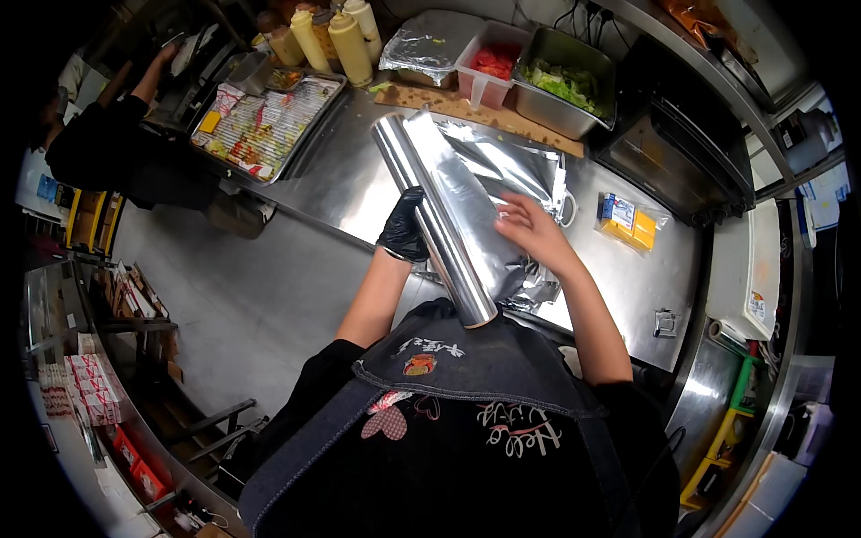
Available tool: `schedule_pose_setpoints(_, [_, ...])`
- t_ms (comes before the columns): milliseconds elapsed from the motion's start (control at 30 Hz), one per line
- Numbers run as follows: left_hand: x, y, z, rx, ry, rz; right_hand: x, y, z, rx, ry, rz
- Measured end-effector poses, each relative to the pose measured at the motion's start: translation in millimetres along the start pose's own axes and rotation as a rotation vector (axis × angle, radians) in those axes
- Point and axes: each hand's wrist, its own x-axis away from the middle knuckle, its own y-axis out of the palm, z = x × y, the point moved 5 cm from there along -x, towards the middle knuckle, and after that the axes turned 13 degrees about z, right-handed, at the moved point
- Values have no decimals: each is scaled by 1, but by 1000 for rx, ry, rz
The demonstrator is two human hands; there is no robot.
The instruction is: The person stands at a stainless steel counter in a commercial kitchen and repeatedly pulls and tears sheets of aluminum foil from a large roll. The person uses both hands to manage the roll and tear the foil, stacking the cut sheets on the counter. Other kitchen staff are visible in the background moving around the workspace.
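My left hand [403, 227], in a black glove, grips a long roll of aluminium foil [452, 252] around its middle. The roll slants from the counter's far side down to my apron [471, 376]. A smooth foil sheet [464, 198] hangs off the roll's right side. Beside that sheet is my bare right hand [535, 232], fingers spread and holding nothing that I can see; whether the fingertips touch the foil is unclear. More foil, shiny and wrinkled [531, 165], lies beyond on the steel counter [605, 282]. A white loop-shaped handle [570, 210] pokes out at its right edge.
At the back stand a foil-covered pan [430, 44], a tub of sliced tomato [494, 64] and a steel pan of lettuce [565, 77]. Packaged cheese slices [629, 223] lie right, near a black oven [666, 155]. Left are a messy tray [269, 124] and another person [128, 148].
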Motion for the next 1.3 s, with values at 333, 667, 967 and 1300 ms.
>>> schedule_pose_setpoints(333, [-13,11,-15,-85,-15,90,-40,20,-64,185,-89,66])
schedule_pose_setpoints(667, [-16,-35,-4,-470,136,418,-42,-109,-70,371,-313,466])
schedule_pose_setpoints(967, [-2,-90,7,-549,358,611,23,-66,-24,400,-359,581])
schedule_pose_setpoints(1300, [45,-184,118,-155,549,461,31,-122,-9,78,-326,757])
